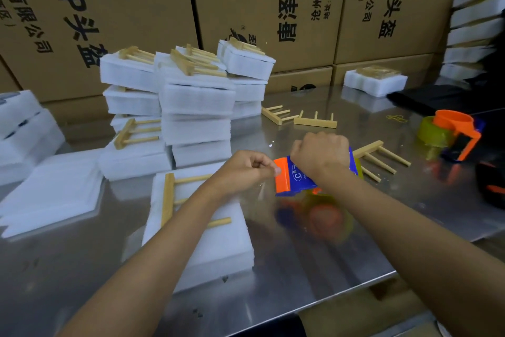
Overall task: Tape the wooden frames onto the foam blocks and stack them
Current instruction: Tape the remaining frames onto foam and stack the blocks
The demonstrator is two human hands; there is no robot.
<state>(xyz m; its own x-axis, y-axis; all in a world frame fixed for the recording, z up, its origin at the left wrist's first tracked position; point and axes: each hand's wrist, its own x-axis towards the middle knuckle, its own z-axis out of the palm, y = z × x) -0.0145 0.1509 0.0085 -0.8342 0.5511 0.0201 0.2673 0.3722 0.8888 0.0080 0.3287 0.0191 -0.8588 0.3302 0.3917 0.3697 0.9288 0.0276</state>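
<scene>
Both hands are busy drawing tape: the right hand [319, 153] grips the tape dispenser [296, 176] from above, the left hand [247, 170] pinches the tape end at its orange mouth. Just below the left wrist lies the foam block [218, 252] with its wooden frame [168, 198] (untaped, apparently). Next, I judge, the strip must cross frame and foam.

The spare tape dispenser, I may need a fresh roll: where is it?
In the head view the spare tape dispenser sits on the steel table at far right, beyond the right hand and right of a loose wooden frame.
</scene>
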